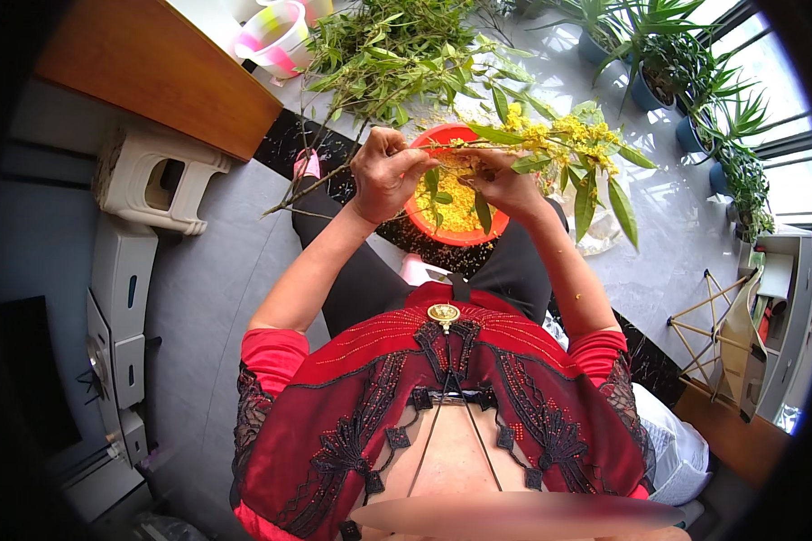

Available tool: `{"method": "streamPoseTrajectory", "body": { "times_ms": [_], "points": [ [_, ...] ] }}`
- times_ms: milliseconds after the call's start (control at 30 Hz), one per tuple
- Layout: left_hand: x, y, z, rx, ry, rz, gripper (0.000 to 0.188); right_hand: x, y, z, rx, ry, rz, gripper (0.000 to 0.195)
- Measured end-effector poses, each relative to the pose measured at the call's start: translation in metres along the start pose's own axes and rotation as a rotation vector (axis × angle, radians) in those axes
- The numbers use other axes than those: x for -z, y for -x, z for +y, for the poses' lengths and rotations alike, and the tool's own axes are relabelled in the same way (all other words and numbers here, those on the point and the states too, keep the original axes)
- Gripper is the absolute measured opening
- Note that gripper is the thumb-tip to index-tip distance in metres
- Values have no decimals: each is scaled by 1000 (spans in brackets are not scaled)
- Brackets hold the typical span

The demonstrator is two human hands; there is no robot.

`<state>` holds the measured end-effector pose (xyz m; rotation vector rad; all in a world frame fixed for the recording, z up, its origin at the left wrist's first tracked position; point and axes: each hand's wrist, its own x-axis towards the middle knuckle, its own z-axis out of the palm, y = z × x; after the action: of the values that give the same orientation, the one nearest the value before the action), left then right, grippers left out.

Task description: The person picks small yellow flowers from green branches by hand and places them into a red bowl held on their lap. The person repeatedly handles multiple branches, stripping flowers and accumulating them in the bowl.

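Observation:
Above a red plastic basin point(416, 218), a leafy branch with clusters of small yellow flowers point(568, 138) stretches across both of my hands. My left hand point(387, 172) pinches its bare woody stem, and thin twigs run out beyond that hand to the lower left. On the flowering side, my right hand point(504, 179) has its fingers closed around the branch close to the blossoms. Loose yellow flowers point(450, 215) cover the bottom of the basin. A few green leaves hang from the branch in front of the basin.
A large heap of cut leafy branches point(392, 54) lies on the floor beyond the basin. Patterned plastic buckets point(277, 40) stand at upper left. Potted plants point(649, 84) line the window side. A beige plastic stool point(162, 179) is at left, a folding stool point(724, 338) at right.

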<state>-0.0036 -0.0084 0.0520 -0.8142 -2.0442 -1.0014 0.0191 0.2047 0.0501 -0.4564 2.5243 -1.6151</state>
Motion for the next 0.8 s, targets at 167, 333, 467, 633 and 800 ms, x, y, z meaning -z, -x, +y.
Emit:
{"method": "streamPoseTrajectory", "body": {
  "times_ms": [167, 333, 467, 633, 800],
  "points": [
    [-3, 0, -1, 14, 3, 17, 19, -8, -5, 5, 141, 37, 101, 24],
    [-2, 1, -1, 24, 7, 3, 19, -9, -6, 9, 201, -6, 173, 11],
    [-1, 3, -4, 19, -17, 8, 19, -10, -5, 14, -62, -292, 283, 11],
    [6, 7, -11, 11, -76, 42, 20, -3, -6, 44, -154, -184, 405, 14],
    [13, 12, -19, 61, -128, 84, 19, -3, -14, 59, -45, -73, 571, 6]
  ]
}}
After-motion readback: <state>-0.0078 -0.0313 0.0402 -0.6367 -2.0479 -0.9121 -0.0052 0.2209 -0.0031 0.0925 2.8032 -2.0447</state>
